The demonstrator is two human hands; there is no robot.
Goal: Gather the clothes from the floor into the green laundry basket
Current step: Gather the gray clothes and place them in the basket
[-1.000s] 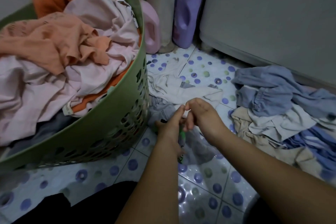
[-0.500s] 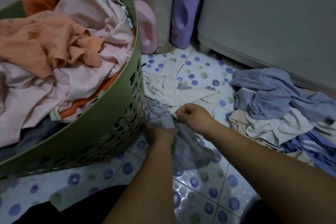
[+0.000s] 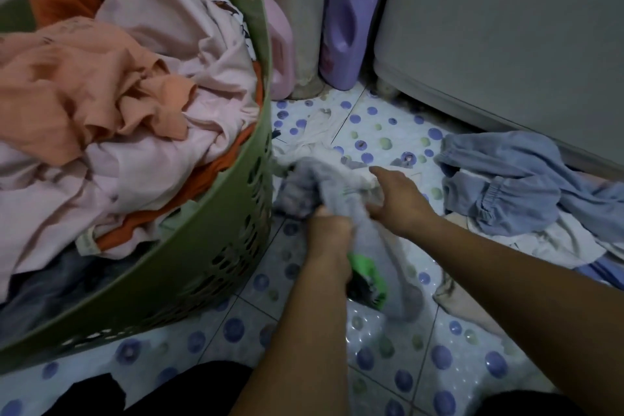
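The green laundry basket (image 3: pixel 216 246) stands at the left, heaped with peach, pink and orange clothes. Just right of its wall, my left hand (image 3: pixel 329 230) is closed on a grey garment (image 3: pixel 305 186) with a green and black patch, lifted a little off the floor. My right hand (image 3: pixel 393 199) grips the same bundle where a white cloth (image 3: pixel 317 149) meets it. A pile of blue and cream clothes (image 3: pixel 520 192) lies on the floor at the right.
A purple detergent bottle (image 3: pixel 347 17) and a pink one (image 3: pixel 278 54) stand against the back wall. A grey appliance (image 3: pixel 506 37) fills the upper right. The floor (image 3: pixel 422 358) is dotted tile. A beige cloth (image 3: pixel 462 304) lies under my right forearm.
Both hands have bunched the grey garment and raised it from the floor toward the basket. The white cloth is drawn up with it.
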